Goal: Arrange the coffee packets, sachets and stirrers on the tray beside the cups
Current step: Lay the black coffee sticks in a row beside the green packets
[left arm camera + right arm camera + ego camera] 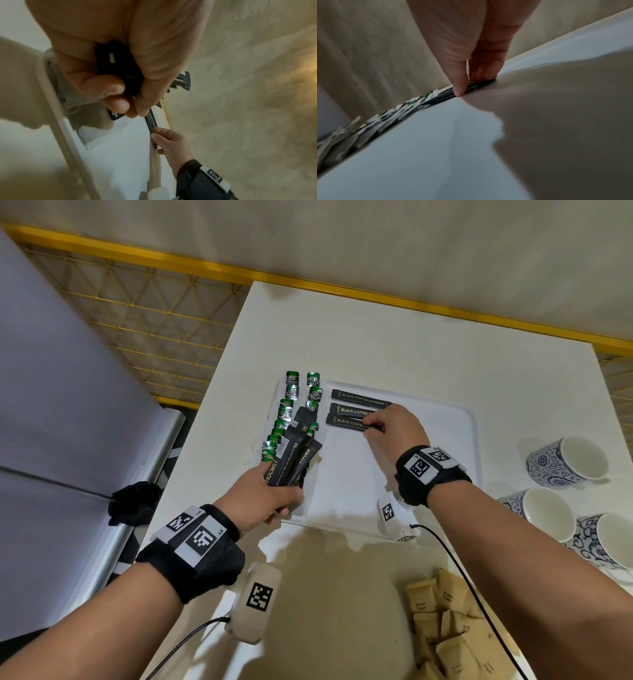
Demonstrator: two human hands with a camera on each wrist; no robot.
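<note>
A white tray (474, 426) lies on the white table. Two columns of green tea sachets (292, 392) run along its left side. Three black coffee powder sticks lie side by side at the tray's far middle, the top one (359, 396) untouched. My right hand (371, 428) pinches the right end of the nearest stick (344, 422), flat on the tray; in the right wrist view the right hand (467, 86) has thumb and finger on that stick (445, 95). My left hand (284, 491) grips a fanned bundle of black sticks (296, 455) above the green sachets, and the left hand (130, 88) wraps that bundle (182, 81).
Three blue-patterned white cups (565, 463) stand right of the tray. A heap of brown sugar sachets (445, 621) lies on the table near me. Black cables trail from both wrist cameras. A yellow wire fence borders the table's far and left sides.
</note>
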